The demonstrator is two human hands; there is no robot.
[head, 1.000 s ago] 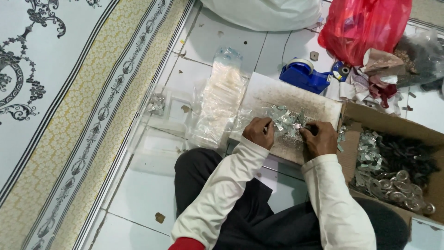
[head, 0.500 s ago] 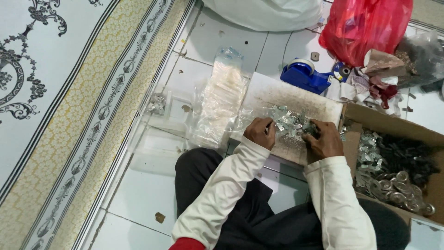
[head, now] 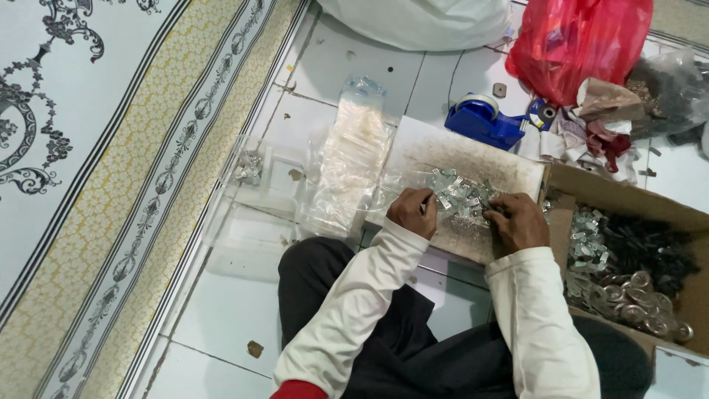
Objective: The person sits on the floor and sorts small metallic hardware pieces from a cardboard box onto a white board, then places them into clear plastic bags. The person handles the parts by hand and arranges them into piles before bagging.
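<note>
Small silvery metal clips (head: 461, 198) lie heaped on a worn white board (head: 443, 151) on the tiled floor (head: 221, 318), directly between the two hands. The left hand (head: 411, 212) flanks the heap's left edge, fingers curled shut, seemingly pinching one clip; the right hand (head: 519, 222) touches its right edge, grip indistinct.

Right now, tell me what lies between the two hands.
In the head view, a heap of small silvery metal clips lies on the board between left hand and right hand.
</note>
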